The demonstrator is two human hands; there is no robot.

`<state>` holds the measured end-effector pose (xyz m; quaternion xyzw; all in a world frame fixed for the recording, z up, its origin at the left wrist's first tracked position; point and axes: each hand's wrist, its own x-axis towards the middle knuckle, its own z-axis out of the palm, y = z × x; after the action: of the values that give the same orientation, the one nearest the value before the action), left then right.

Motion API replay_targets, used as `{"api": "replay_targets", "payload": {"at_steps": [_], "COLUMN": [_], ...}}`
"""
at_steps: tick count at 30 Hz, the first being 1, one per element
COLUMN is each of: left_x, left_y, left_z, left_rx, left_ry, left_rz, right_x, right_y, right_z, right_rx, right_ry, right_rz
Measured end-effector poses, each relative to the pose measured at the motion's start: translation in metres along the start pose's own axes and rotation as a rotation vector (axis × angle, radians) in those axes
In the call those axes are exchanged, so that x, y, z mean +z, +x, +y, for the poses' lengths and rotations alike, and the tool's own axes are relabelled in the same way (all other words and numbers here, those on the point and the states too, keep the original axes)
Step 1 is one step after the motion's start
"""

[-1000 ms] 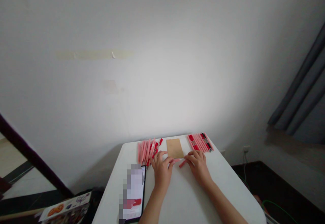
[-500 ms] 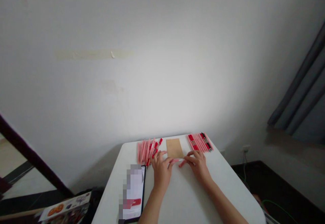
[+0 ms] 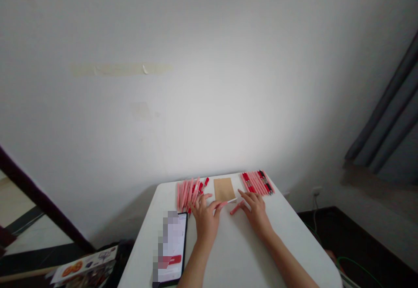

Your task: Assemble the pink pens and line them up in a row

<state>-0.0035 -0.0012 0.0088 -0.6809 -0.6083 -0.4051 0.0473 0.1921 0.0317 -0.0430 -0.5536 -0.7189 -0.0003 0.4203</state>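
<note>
My left hand (image 3: 207,217) pinches a pink pen (image 3: 221,205) between thumb and forefinger. A thin white shaft sticks out of its right end, pointing at my right hand. My right hand (image 3: 256,211) has its forefinger stretched out, while its thumb lies against a short pink pen tube (image 3: 236,208) that seems gripped by the thumb and inner fingers; its upper end is partly hidden. A loose pile of pink and red pens (image 3: 187,193) lies just beyond my left hand. Past both hands is a brown paper rectangle (image 3: 224,189).
A neat row of pink, red and black pens (image 3: 257,183) lies at the table's far right. The phone (image 3: 173,249), partly blurred out, lies left of my left forearm. The white table (image 3: 235,253) stands against the wall (image 3: 209,83). A grey curtain (image 3: 388,122) hangs at right.
My right fingers have come off the white shaft and the forefinger has straightened. The pen in my left hand now tilts up to the right, with the shaft exposed. More of the pink tube shows.
</note>
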Motion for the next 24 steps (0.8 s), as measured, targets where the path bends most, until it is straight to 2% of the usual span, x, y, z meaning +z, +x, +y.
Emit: {"api": "replay_targets", "payload": {"at_steps": [3,11,24], "left_x": [0.0,0.006,0.007], "left_y": [0.0,-0.002,-0.003], "left_z": [-0.002,-0.006,-0.006], "left_rx": [-0.022,-0.033,-0.05], "left_ry": [0.04,0.097,0.099], "left_rz": [0.004,0.024,0.013], "right_x": [0.001,-0.006,-0.005], "right_y": [0.0,-0.001,-0.001], "right_z": [0.001,-0.01,-0.011], "right_rx": [-0.004,-0.043,-0.007], "right_ry": [-0.047,-0.129,-0.089], "right_rz": [0.003,-0.102,-0.118]}}
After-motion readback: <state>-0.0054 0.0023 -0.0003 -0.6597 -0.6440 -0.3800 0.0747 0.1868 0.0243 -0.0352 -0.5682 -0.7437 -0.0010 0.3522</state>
